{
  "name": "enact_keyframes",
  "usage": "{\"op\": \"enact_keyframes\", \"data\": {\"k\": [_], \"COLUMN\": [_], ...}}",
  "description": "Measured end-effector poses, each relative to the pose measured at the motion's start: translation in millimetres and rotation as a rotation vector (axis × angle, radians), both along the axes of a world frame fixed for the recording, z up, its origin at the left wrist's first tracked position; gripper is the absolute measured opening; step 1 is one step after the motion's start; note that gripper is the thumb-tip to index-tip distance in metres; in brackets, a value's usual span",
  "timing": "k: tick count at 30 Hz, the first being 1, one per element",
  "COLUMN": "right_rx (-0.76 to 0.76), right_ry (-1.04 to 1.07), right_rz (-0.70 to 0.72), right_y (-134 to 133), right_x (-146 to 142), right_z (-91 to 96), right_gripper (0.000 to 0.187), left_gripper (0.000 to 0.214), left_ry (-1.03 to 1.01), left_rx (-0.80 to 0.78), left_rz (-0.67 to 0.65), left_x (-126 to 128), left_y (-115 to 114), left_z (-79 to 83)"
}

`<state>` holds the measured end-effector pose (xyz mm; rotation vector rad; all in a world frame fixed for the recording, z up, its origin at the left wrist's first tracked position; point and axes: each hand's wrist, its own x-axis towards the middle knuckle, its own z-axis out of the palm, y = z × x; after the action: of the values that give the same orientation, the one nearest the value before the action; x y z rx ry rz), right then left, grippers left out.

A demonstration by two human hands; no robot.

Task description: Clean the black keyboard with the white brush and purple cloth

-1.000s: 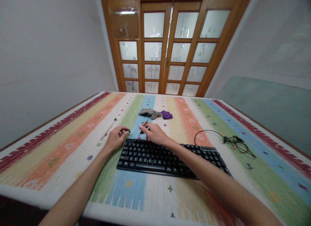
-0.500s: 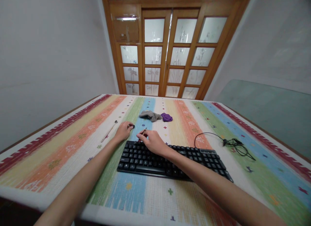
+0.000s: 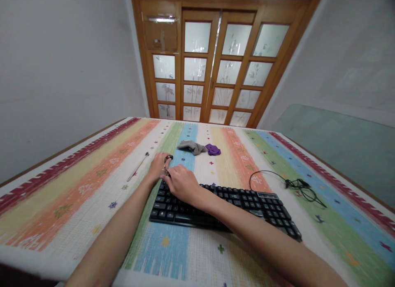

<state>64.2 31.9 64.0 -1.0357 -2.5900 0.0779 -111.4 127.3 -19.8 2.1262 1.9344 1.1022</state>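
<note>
A black computer keyboard [image 3: 212, 226] lies on the table. Close to its far left corner, my left hand [image 3: 158, 167] is closed around a small black object [image 3: 169, 157], whose kind I cannot make out. My right hand [image 3: 182, 183] reaches over the keyboard's left end, fingers pinched on a small, thin, shiny piece [image 3: 166, 171] too small to name. Its fingertips are right beside my left hand's. Left of my left hand rests a slim pale brush [image 3: 138, 167] with a dark head, like a toothbrush.
Beyond the hands lie a crumpled grey cloth [image 3: 191, 147] and a purple cloth [image 3: 212, 149]. The keyboard's cable [image 3: 304, 189] is bunched on the right. A striped tablecloth [image 3: 101, 196] covers the table; wooden doors with glass panes [image 3: 197, 69] stand behind it.
My right hand has moved left with the thin piece, from above the keyboard's back edge to beside my left hand. My left hand has shifted only slightly.
</note>
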Motion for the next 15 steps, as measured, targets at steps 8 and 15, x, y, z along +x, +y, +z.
{"op": "enact_keyframes", "data": {"k": [8, 15], "right_rx": [-0.040, -0.076], "right_ry": [-0.049, -0.028], "right_rz": [-0.023, -0.048], "right_y": [6.5, 9.5], "right_x": [-7.3, -5.9], "right_z": [7.0, 9.9], "right_gripper": [0.041, 0.040], "left_gripper": [0.021, 0.024], "left_ry": [-0.030, -0.040], "left_rx": [0.010, -0.010], "left_rz": [-0.026, -0.033], "left_x": [-0.4, 0.4], "left_y": [-0.4, -0.5], "left_z": [-2.7, -0.3]}}
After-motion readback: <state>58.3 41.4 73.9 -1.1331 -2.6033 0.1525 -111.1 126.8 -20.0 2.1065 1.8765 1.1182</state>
